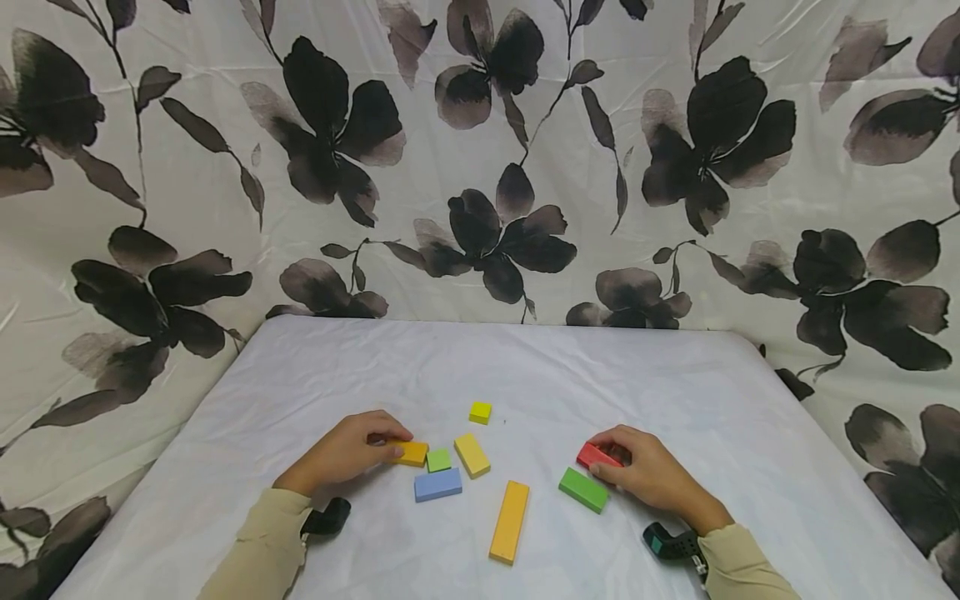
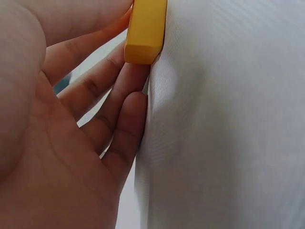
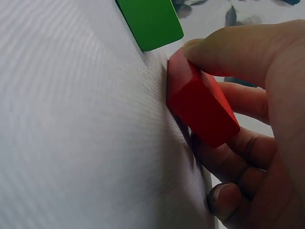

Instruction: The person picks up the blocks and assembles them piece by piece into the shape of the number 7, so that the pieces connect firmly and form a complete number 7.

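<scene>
On the left, my left hand (image 1: 358, 450) pinches an orange-yellow block (image 1: 412, 454) between thumb and fingers, low over the white cloth. The same block (image 2: 147, 33) shows at the top of the left wrist view. A small green cube (image 1: 438, 460) sits just right of it, with a blue block (image 1: 438, 485) in front. Over on the right, my right hand (image 1: 645, 468) grips a red block (image 1: 596, 456); in the right wrist view the red block (image 3: 202, 102) tilts between thumb and fingers. A longer green block (image 1: 583, 490) lies just in front of the red one.
Between the hands lie a yellow block (image 1: 472, 456), a small yellow cube (image 1: 480, 412) farther back, and a long orange-yellow block (image 1: 509, 522) nearer me. A white cloth (image 1: 360, 367) covers the table. Behind the far edge hangs a floral curtain (image 1: 420, 192).
</scene>
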`<control>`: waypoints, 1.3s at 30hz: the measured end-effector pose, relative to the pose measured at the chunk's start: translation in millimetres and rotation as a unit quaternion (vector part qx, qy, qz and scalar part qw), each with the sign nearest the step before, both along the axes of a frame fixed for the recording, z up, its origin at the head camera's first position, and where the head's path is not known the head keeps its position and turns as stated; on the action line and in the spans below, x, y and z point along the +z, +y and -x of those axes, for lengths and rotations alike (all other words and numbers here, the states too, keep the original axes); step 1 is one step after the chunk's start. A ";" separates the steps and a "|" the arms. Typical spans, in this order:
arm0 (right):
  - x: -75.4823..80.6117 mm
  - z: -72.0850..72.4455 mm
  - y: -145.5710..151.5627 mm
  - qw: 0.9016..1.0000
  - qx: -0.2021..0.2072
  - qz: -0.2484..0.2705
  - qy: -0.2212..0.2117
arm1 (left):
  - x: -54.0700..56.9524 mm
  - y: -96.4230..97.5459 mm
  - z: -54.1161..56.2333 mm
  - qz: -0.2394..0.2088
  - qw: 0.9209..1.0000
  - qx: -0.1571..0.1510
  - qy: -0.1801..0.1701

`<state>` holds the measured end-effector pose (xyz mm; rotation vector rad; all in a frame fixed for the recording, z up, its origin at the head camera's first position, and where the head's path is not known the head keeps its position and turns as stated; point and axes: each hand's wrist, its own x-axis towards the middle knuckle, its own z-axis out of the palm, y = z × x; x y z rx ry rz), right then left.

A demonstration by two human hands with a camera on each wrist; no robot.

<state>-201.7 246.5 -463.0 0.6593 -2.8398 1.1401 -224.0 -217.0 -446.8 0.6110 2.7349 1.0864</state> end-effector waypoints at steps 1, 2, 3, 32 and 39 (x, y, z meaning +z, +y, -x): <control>0.1 0.0 -0.1 1.000 0.001 0.001 -0.002 | -0.2 -0.3 0.4 -0.001 1.000 0.001 -0.003; 0.2 0.0 -0.1 1.000 0.000 0.002 -0.003 | -0.6 -0.4 0.5 -0.001 1.000 0.004 -0.007; 0.2 0.1 -0.1 1.000 0.000 0.003 -0.005 | -0.9 -0.7 0.7 -0.002 1.000 0.004 -0.009; 4.6 3.0 -3.4 0.998 -0.041 0.001 -0.055 | -3.0 0.4 -0.3 -0.009 0.999 0.023 -0.045; 7.8 4.7 -3.9 0.995 -0.054 0.023 -0.079 | -2.7 0.7 0.7 -0.009 0.999 0.017 -0.044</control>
